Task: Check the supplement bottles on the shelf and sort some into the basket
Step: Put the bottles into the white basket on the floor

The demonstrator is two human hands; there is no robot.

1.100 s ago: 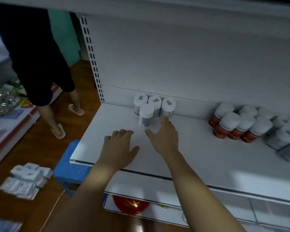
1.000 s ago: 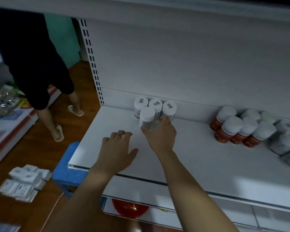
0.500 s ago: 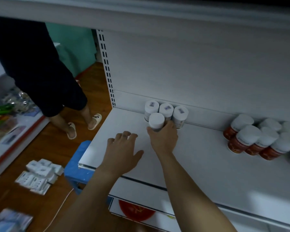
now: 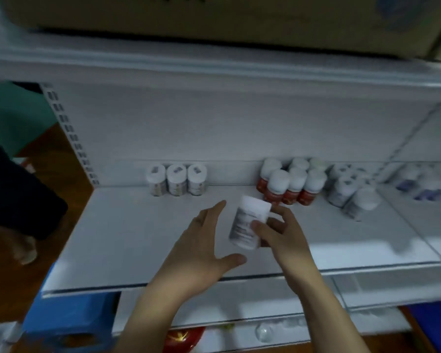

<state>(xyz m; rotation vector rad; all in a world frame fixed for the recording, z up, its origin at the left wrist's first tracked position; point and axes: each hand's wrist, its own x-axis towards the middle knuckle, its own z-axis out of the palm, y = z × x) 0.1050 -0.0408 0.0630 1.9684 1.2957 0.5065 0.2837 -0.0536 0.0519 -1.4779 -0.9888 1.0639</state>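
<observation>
I hold one white bottle [image 4: 245, 225] in my right hand [image 4: 283, 240]; beyond my grip to the left stand three more white bottles [image 4: 176, 179], just behind it six red-labelled bottles [image 4: 294, 186], and rightward a blurred cluster [image 4: 346, 192] I cannot count

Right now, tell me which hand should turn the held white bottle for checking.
Right. The right hand grips the white bottle, tilted above the shelf. The left hand is open beside it and holds nothing.
</observation>
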